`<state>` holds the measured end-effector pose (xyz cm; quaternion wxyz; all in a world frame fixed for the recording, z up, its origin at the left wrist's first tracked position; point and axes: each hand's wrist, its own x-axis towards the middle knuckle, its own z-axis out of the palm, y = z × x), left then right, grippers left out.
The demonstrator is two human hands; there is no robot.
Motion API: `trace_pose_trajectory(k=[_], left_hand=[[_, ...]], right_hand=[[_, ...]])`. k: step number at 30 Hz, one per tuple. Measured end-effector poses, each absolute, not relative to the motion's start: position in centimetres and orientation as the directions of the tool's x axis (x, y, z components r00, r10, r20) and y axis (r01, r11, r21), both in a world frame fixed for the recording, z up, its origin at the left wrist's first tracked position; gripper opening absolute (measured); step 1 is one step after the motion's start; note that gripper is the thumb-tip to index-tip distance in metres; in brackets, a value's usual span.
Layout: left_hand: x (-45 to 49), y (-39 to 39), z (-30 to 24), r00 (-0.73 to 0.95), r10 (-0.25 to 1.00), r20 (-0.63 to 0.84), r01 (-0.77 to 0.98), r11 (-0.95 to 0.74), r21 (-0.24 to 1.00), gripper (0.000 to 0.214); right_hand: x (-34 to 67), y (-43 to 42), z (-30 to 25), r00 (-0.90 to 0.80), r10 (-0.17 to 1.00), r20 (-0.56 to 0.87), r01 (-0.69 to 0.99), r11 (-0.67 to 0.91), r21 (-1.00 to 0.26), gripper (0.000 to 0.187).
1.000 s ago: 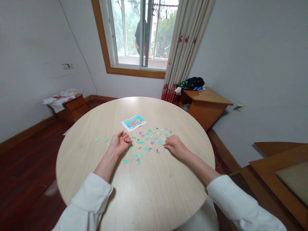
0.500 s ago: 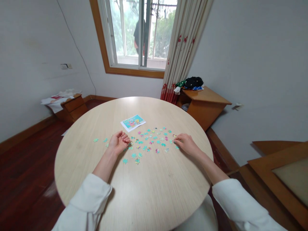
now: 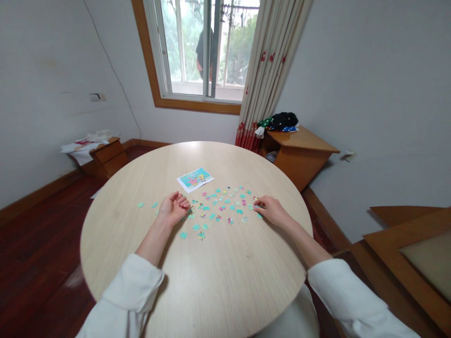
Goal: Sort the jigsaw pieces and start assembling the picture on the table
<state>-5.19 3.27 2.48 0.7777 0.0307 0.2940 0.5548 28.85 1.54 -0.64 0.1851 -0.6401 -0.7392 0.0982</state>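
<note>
Several small turquoise and pink jigsaw pieces (image 3: 225,204) lie scattered on a round pale wooden table (image 3: 211,281). My left hand (image 3: 173,207) rests palm up at the left edge of the scatter, fingers curled loosely, and I cannot make out anything inside them. My right hand (image 3: 270,209) lies at the right edge of the pieces, its fingertips pinched on a piece there. A printed reference picture (image 3: 195,180) lies just beyond the pieces.
Two stray pieces (image 3: 147,205) lie left of my left hand. A wooden cabinet (image 3: 299,152) with dark clothes stands behind the table on the right, a low drawer unit (image 3: 107,155) on the left. A window and curtain (image 3: 271,65) are at the back.
My right hand moved from the near middle of the pieces out to their right edge and closed on a piece. My left hand stayed put.
</note>
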Motion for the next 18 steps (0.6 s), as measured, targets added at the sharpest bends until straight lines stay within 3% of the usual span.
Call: trace_pose_trajectory(k=[5, 11, 14, 18], left_hand=[[-5.3, 3.4, 2.3, 0.211, 0.881, -0.423, -0.845, 0.382, 0.374, 0.032], [-5.3, 3.4, 2.3, 0.21, 0.881, -0.424, -0.853, 0.377, 0.361, 0.032], [-5.3, 3.3, 2.4, 0.205, 0.882, -0.425, -0.854, 0.374, 0.363, 0.031], [-5.3, 3.4, 2.3, 0.209, 0.877, -0.433, -0.849, 0.382, 0.366, 0.031]], right_hand=[[30.5, 1.4, -0.5, 0.012, 0.968, 0.25, 0.869, 0.114, -0.481, 0.017], [31.6, 0.8, -0.2, 0.045, 0.991, 0.129, 0.825, 0.036, -0.563, 0.016], [31.4, 0.7, -0.3, 0.041, 0.995, 0.096, 0.839, 0.017, -0.543, 0.018], [31.3, 0.9, -0.5, 0.02, 0.996, 0.082, 0.868, 0.024, -0.496, 0.008]])
